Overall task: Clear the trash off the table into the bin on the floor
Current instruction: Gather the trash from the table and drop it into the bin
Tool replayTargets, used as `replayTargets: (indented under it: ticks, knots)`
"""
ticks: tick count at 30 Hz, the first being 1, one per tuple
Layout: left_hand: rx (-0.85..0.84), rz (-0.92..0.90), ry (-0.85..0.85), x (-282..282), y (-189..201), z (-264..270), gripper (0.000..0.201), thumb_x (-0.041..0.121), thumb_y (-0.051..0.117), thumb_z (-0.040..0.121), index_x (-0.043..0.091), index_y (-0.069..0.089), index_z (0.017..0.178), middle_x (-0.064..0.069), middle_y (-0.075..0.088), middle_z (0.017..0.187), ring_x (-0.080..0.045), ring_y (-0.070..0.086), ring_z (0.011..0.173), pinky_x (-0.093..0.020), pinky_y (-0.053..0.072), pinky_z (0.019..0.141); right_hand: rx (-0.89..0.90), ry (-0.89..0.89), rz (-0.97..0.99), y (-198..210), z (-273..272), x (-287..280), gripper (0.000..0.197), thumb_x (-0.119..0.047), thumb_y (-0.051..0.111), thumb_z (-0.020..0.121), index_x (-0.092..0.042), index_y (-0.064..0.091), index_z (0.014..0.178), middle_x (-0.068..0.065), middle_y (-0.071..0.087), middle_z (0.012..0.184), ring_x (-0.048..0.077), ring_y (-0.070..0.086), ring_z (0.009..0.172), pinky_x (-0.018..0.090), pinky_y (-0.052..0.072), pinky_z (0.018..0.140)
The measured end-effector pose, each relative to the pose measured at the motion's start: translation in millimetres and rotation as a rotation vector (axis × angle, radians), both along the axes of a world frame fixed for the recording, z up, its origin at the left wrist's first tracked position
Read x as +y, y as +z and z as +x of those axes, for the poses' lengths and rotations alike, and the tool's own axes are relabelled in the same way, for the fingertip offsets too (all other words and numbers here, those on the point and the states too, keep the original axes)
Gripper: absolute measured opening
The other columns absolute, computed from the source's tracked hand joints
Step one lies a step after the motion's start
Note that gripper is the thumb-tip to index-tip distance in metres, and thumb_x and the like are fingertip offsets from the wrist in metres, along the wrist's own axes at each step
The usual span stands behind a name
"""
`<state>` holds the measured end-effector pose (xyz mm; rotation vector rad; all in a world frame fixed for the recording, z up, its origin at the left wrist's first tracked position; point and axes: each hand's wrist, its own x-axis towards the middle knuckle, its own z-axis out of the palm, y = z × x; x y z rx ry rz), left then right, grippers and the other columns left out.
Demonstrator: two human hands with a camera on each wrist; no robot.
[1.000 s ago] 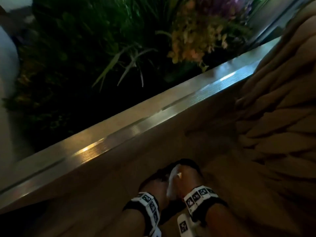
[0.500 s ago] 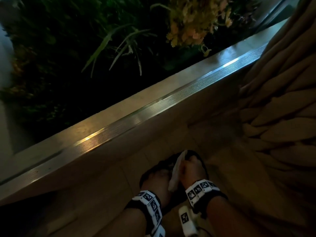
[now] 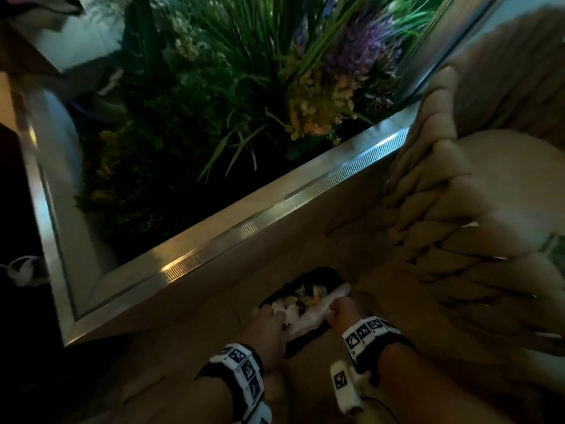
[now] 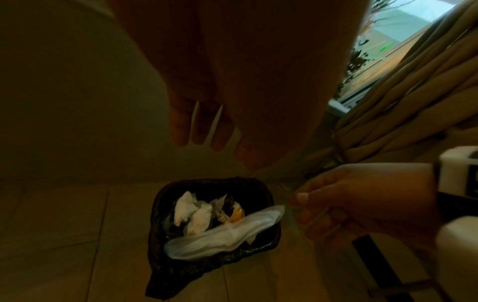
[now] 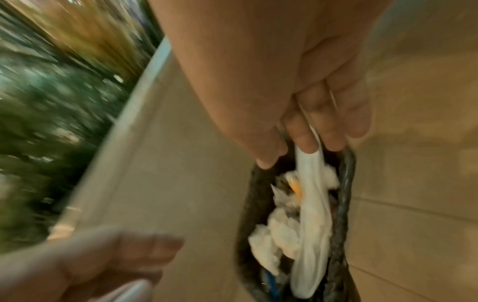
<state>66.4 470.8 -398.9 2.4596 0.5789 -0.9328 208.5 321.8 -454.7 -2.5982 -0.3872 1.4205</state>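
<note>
A small dark bin stands on the tiled floor, holding crumpled white tissues and an orange scrap. A limp white wrapper lies across the bin's mouth. My right hand is over the bin's right rim and pinches one end of the wrapper between its fingers. My left hand hovers over the bin's left side, fingers relaxed, holding nothing.
A metal-framed planter full of green plants and flowers runs along the floor just beyond the bin. A thick braided beige seat rises close on the right. Bare tile floor lies left of the bin.
My hands have spread apart over the bin. The white wrapper, upright between them before, now lies down across the bin's mouth. The view has tilted up and brightened.
</note>
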Motion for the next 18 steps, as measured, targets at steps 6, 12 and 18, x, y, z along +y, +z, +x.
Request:
replayTargets:
  ticks: [6,12,18]
  knots:
    - [-0.010,-0.073,-0.120,20,129,-23,0.028,0.029,0.045,0.100,0.016,0.059,0.120,-0.004,0.059,0.121,-0.022,0.058,0.112,-0.030,0.048,0.090,-0.056,-0.078,0.107,139,-8,-25,0.031,-0.035,0.058,0.089,-0.021,0.069,0.115,0.005,0.067,0.120,0.024,0.063,0.110,0.026,0.048,0.087]
    - [-0.002,-0.043,-0.184,19,246,-60,0.035,0.039,0.043,0.101,0.025,0.055,0.131,0.003,0.057,0.133,-0.016,0.056,0.118,-0.032,0.045,0.101,-0.139,-0.241,0.401,325,-27,-80,0.028,-0.033,0.063,0.090,-0.024,0.067,0.117,-0.001,0.069,0.110,0.015,0.064,0.101,0.036,0.052,0.093]
    - [-0.243,-0.006,-0.337,-43,358,-38,0.018,0.034,0.047,0.101,0.041,0.052,0.116,0.015,0.055,0.117,-0.004,0.055,0.108,-0.015,0.039,0.083,-0.302,-0.434,0.554,460,-55,-224,0.028,-0.035,0.062,0.091,-0.031,0.064,0.118,-0.010,0.068,0.102,0.008,0.065,0.094,0.033,0.054,0.089]
